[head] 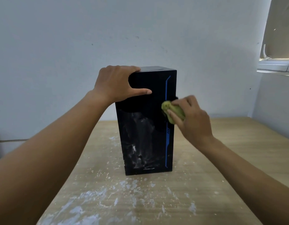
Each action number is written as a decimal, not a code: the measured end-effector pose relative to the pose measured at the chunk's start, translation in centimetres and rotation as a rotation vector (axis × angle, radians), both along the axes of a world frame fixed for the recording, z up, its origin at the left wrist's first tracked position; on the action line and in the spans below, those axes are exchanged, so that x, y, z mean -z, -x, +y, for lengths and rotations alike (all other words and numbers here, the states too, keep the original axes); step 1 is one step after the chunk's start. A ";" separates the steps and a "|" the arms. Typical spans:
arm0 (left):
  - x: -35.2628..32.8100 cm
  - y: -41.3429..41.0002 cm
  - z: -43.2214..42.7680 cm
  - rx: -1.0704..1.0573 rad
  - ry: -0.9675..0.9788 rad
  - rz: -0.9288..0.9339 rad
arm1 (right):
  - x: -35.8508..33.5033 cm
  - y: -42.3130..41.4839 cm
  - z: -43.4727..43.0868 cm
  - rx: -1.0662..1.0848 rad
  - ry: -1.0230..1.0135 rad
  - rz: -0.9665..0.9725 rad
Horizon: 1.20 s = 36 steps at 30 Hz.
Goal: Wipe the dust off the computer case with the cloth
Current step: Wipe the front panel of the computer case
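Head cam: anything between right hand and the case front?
Yes, the green cloth, bunched under the right hand and held against the computer case front, over the blue stripe. The head view shows it.

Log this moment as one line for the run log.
left hand: grips computer case top | right hand: holds cloth on front, mid-right | dust: lower front, table

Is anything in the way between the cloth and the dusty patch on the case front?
Nothing visible. The cloth in the right hand sits on the case front; dust lies below-left. The left hand grips the top.
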State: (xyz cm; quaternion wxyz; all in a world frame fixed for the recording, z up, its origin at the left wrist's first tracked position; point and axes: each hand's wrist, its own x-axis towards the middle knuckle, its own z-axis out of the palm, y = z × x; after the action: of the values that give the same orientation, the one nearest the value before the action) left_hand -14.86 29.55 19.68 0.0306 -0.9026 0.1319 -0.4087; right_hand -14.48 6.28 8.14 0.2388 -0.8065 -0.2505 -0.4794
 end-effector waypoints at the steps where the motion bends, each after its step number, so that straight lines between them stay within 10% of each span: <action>1: 0.0 0.0 0.0 0.003 0.002 -0.012 | -1.2 -0.1 0.1 0.010 -0.043 -0.009; 28: 0.2 0.0 0.0 0.001 0.020 0.006 | 5.1 0.2 -0.3 0.023 0.330 -0.021; 36: 0.4 -0.1 0.0 0.014 0.037 -0.010 | -1.2 -0.4 -0.6 0.028 0.093 -0.065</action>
State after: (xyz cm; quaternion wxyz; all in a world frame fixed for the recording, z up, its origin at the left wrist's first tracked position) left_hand -14.78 29.58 19.25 0.0115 -0.8999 0.1305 -0.4159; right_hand -14.06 5.64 9.33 0.1860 -0.8041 -0.2687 -0.4966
